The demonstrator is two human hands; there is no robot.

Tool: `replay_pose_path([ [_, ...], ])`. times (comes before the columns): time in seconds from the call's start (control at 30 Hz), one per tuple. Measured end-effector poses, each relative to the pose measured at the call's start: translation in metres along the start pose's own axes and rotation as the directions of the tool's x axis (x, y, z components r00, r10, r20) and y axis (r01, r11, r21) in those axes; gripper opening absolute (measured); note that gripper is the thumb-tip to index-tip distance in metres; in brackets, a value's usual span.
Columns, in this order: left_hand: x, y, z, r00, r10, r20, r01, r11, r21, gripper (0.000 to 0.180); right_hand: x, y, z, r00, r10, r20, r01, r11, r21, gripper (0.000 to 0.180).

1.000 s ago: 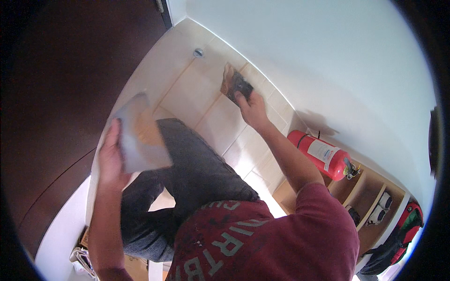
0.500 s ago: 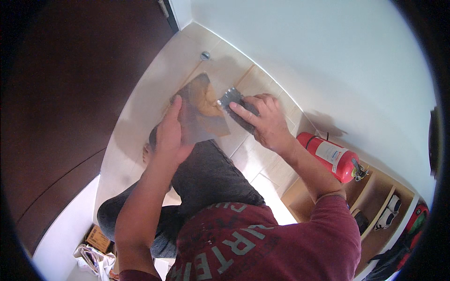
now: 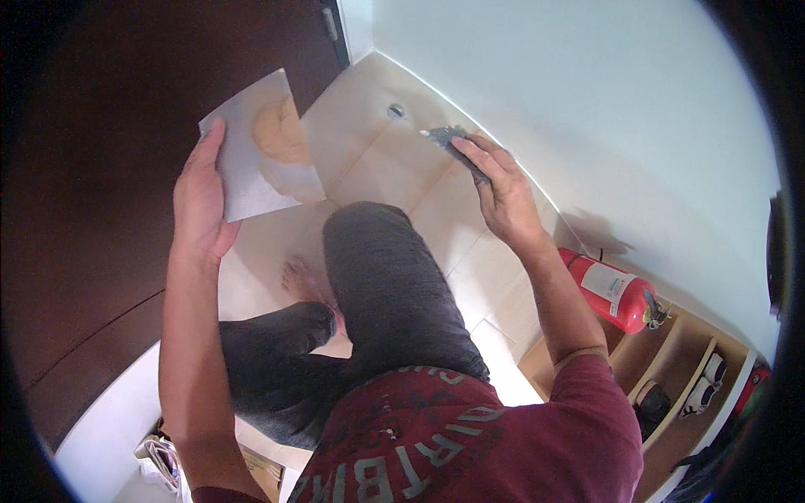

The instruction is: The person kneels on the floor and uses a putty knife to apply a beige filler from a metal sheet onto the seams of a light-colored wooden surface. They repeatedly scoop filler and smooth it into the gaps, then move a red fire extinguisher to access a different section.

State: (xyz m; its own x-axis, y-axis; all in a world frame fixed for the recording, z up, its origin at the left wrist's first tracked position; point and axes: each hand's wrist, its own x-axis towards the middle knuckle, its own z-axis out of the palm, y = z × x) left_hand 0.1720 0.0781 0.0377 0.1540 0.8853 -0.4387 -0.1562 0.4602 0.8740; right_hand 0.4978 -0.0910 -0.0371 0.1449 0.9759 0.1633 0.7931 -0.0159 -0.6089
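Note:
My left hand (image 3: 199, 189) grips a thin, pale grey rectangular plate (image 3: 241, 180) by its left edge, thumb over the top face. A mound of smooth tan paste (image 3: 281, 134) lies on the plate, toward its right side. My right hand (image 3: 510, 197) is closed around a small dark scraper (image 3: 461, 149), its far edge catching light. That scraper is apart from the plate, over the tiled floor near the white wall; whether it touches the floor I cannot tell. Tan lines run along the joints of the floor tiles (image 3: 381, 180) between my hands.
A round metal drain cover (image 3: 396, 111) is set in the floor near the far corner. The dark brown door (image 3: 126, 151) stands at left, the white wall (image 3: 570, 92) at right. Beside my right arm are a red fire extinguisher (image 3: 616, 293) and a wooden shoe rack (image 3: 667, 356).
My left hand has carried the plate left and away from the scraper. My right hand has moved slightly right and farther out, toward the wall, still holding the scraper.

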Motion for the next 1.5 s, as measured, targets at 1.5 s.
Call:
replay_pose_path([
  [1.5, 0.123, -0.096, 0.155, 0.498, -0.322, 0.805, 0.584, 0.811, -0.037, 0.072, 0.187, 0.174, 0.253, 0.83, 0.543, 0.131, -0.35, 0.689, -0.635, 0.045],
])
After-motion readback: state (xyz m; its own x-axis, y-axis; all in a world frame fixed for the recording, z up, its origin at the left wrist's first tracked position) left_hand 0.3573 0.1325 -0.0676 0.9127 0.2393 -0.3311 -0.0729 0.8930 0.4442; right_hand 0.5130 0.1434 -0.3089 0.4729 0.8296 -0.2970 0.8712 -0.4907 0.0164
